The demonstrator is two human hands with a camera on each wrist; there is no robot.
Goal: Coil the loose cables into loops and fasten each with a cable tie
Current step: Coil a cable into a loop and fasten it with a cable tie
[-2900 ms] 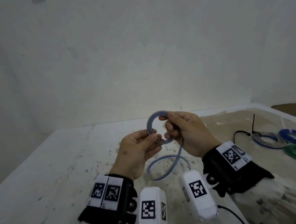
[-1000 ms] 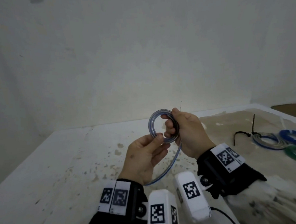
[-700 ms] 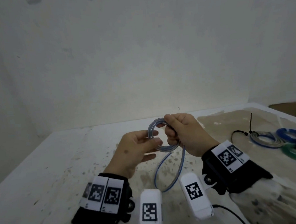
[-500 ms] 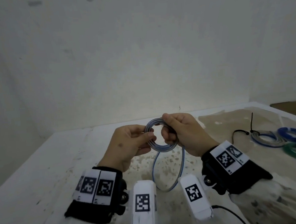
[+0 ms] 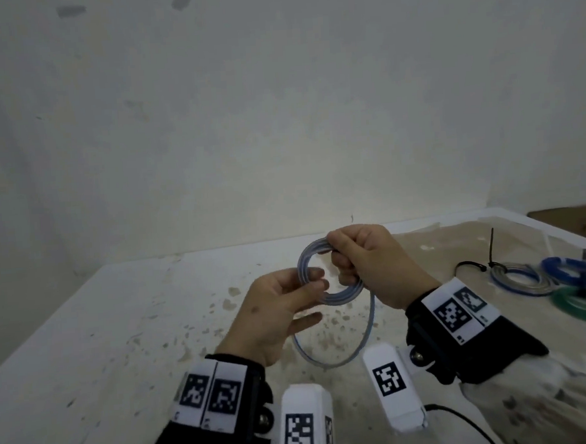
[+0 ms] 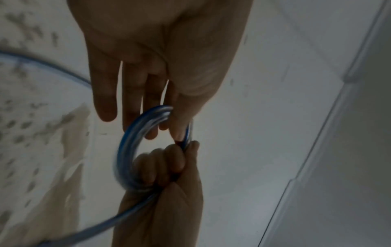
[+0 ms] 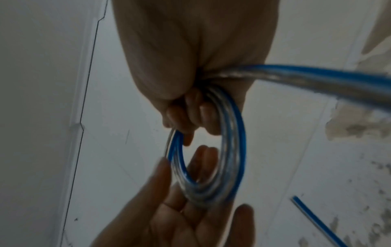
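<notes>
A blue-and-clear cable coil (image 5: pixel 344 296) of several turns is held upright above the table between both hands. My right hand (image 5: pixel 342 263) grips its upper right side with the fingers curled through the ring (image 7: pixel 232 150). My left hand (image 5: pixel 317 280) pinches the lower left arc between thumb and fingers (image 6: pixel 127 150). The loose tail (image 5: pixel 344 359) leaves the coil under my right hand and hangs in a wide loop down to the table, passing behind my left hand. Its end (image 7: pixel 313 215) lies on the tabletop.
The white, stained table (image 5: pixel 119 318) runs to a wall just behind. At the right lie three tied coils: clear-blue (image 5: pixel 514 275), blue (image 5: pixel 569 270) and green (image 5: pixel 584 301). A black cable tie (image 5: pixel 491 247) stands up from the first, and another black tie (image 5: pixel 469 266) lies beside it.
My left hand has shifted its pinch down the coil's left side. The loose tail has swung below the hands into a hanging loop. My right hand keeps its grip.
</notes>
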